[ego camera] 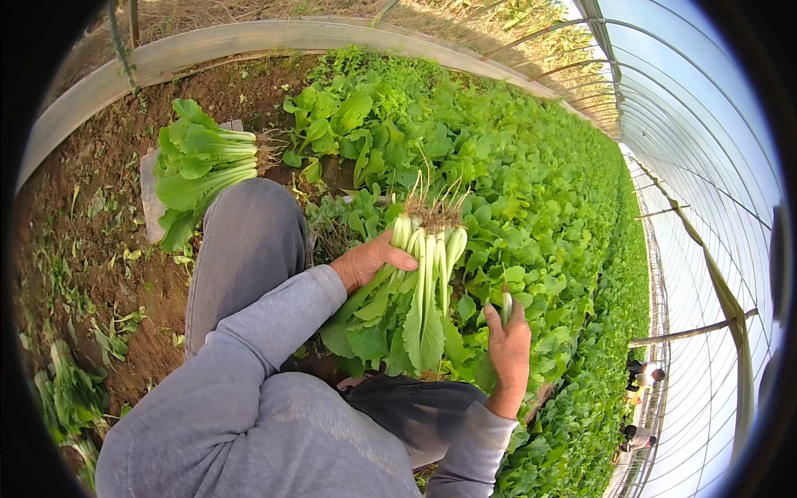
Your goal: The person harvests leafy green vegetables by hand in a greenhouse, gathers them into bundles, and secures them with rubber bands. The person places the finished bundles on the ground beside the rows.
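A bunch of uprooted leafy greens (423,280), pale stalks and thin roots pointing away from me, is gripped in my left hand (373,258). My right hand (510,342), to the right of the bunch, pinches a single small plant (507,306) by its pale stem, its root up. Another pile of uprooted greens (202,162) lies beyond my left knee on a flat pale board (151,199), roots to the right.
Dense rows of growing greens (548,180) fill the bed ahead and to the right. Bare soil (118,261) with scattered leaves lies left, where a tied bundle of greens (68,386) sits. A low plastic sheet wall (236,38) edges the bed. Two people (644,375) are far off at right inside the greenhouse.
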`<state>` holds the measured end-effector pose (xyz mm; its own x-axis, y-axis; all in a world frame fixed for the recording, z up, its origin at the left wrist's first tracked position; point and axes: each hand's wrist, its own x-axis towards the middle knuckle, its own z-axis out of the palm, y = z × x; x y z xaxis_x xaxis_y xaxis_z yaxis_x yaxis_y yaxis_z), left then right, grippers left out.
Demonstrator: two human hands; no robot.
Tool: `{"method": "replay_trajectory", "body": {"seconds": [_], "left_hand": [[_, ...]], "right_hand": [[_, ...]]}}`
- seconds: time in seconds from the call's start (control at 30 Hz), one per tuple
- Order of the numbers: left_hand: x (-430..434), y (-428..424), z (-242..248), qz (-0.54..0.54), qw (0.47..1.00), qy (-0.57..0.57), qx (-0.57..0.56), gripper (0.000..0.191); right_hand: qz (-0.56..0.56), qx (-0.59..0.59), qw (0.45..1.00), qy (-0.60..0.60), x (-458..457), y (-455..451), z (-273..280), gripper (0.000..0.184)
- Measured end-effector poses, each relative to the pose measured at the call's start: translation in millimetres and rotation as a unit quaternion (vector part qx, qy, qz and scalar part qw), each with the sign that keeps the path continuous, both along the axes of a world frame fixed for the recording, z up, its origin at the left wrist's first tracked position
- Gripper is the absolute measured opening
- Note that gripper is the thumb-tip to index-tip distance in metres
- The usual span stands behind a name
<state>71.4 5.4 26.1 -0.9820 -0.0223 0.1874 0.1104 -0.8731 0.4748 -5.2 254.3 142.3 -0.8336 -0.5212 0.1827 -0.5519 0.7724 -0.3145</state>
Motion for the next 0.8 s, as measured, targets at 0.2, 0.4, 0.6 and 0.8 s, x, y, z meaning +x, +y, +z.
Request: {"method": "replay_trajectory", "body": {"seconds": [0.2,0.4,0.6,0.8], "left_hand": [[-15,7,-2,0.095,0.986,-0.027,-0.134,0.081],[-14,18,4,0.132,0.972,-0.039,-0.190,0.093],[-13,14,-8,0.146,0.967,-0.042,-0.206,0.097],[-17,11,-6,0.208,0.945,-0.083,-0.236,0.079]], "right_hand": [[0.075,-0.257,0.963,0.023,11,-68,-15,0.030],[0.050,-0.324,0.945,0.003,21,-113,-66,0.036],[0.048,-0.424,0.890,-0.157,38,-124,-68,0.044],[0.066,-0.403,0.909,-0.080,38,-144,-85,0.054]]}}
